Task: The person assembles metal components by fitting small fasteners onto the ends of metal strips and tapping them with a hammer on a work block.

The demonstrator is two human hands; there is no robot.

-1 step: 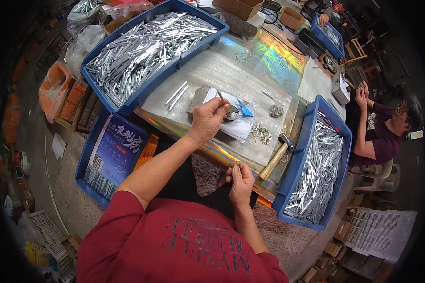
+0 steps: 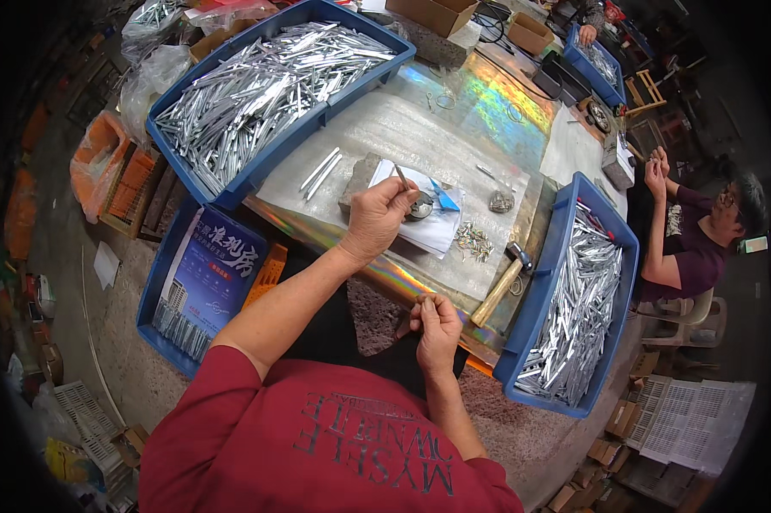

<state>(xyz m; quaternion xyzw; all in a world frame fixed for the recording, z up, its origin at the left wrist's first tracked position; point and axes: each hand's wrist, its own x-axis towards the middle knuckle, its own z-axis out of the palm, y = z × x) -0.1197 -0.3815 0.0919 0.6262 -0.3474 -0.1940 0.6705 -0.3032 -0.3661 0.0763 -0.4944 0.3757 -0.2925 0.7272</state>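
Observation:
My left hand (image 2: 375,221) is over the work surface, its thumb and fingers pinched on a slim dark metal rod (image 2: 401,177) that points up and away. Just beyond its fingertips, a small round dark metal part (image 2: 420,206) rests on white paper (image 2: 432,237) over a stone block (image 2: 360,182), beside a blue folded piece (image 2: 444,196). A pile of small metal pins (image 2: 473,242) lies to the right of the paper. My right hand (image 2: 438,332) is held nearer my body at the table edge, fingers curled together; whatever they pinch is too small to see.
Blue bins of silvery metal strips stand at the far left (image 2: 167,167) and right (image 2: 620,316). A wooden-handled hammer (image 2: 498,291) lies beside the right bin. Loose strips (image 2: 320,173) lie left of the block. Another person (image 2: 685,239) sits at the right.

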